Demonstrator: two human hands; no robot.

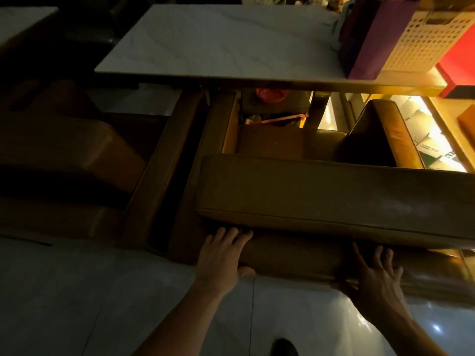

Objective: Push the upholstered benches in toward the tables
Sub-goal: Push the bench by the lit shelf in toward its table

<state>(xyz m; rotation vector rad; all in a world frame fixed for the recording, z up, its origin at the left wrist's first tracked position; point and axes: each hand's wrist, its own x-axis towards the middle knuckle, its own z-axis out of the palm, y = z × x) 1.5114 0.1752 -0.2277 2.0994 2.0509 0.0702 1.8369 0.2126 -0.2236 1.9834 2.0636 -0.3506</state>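
Note:
A brown upholstered bench (321,191) with a thick seat cushion lies across the middle of the head view, in front of a white marble-topped table (218,39). My left hand (221,255) presses flat against the bench's near side, just under the cushion's left end, fingers straight. My right hand (375,276) presses the same side further right, fingers spread, thumb under the bottom edge. Another brown bench (77,155) stands in shadow at the left, beside a second table (20,24).
On the table's right end stand a purple box (370,39), a cream perforated basket (426,39) and a red box (460,65). A brown seat (385,132) stands beyond the bench. Pale glossy floor tiles (102,291) lie under me. My shoe (284,346) shows at the bottom.

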